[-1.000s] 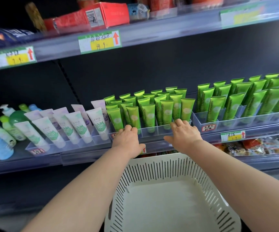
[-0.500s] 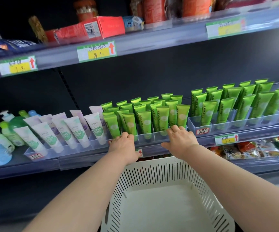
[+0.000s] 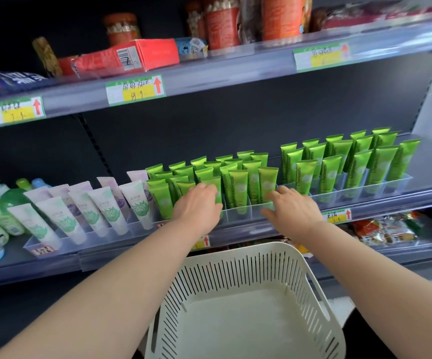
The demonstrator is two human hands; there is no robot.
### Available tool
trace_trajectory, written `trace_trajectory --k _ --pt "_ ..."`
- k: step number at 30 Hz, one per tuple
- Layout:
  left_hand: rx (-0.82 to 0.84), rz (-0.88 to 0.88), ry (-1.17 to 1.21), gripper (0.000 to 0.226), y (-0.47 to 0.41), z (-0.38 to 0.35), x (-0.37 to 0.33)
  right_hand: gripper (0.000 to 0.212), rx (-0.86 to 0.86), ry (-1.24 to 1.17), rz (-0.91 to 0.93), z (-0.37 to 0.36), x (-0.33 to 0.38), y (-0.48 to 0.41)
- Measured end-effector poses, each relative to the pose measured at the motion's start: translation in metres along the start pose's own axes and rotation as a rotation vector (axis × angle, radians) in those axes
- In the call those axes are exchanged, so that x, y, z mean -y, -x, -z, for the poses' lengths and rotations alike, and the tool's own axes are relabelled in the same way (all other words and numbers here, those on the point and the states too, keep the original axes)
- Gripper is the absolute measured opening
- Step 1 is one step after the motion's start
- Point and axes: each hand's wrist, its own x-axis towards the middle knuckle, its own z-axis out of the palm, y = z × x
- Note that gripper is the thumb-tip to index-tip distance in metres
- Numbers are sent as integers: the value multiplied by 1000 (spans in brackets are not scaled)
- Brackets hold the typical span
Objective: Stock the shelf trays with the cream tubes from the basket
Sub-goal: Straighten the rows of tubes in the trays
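Left hand (image 3: 196,206), centre of frame, now raised from tray rim onto front row of green cream tubes (image 3: 238,187), fingers curled loosely against one tube, none lifted. Right hand (image 3: 291,209), just right of centre, likewise shifted up, fingers spread and resting on neighbouring tubes above clear shelf tray (image 3: 243,212); nothing gripped. Basket (image 3: 248,270), lower centre, bare inside. Judged: stocking done, tubes all in trays, remaining work only straightening rows.
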Motion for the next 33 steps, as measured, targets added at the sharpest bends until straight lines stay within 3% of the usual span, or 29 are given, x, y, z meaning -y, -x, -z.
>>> trace_trajectory --k 8,16,18,26,33 --pt "-161 -176 53 27 -59 23 -43 29 -260 -87 3 24 -32 -36" --pt "22 -162 -90 34 -114 10 -59 40 -355 -183 27 14 -37 -55" --pt "32 -155 -77 27 -121 8 -59 43 -363 -175 31 10 -36 -59" --pt "132 -107 -1 8 -143 16 -63 19 -286 -182 87 5 -41 -73" --pt "32 -153 21 14 -145 17 -80 21 -300 -123 80 10 -45 -65"
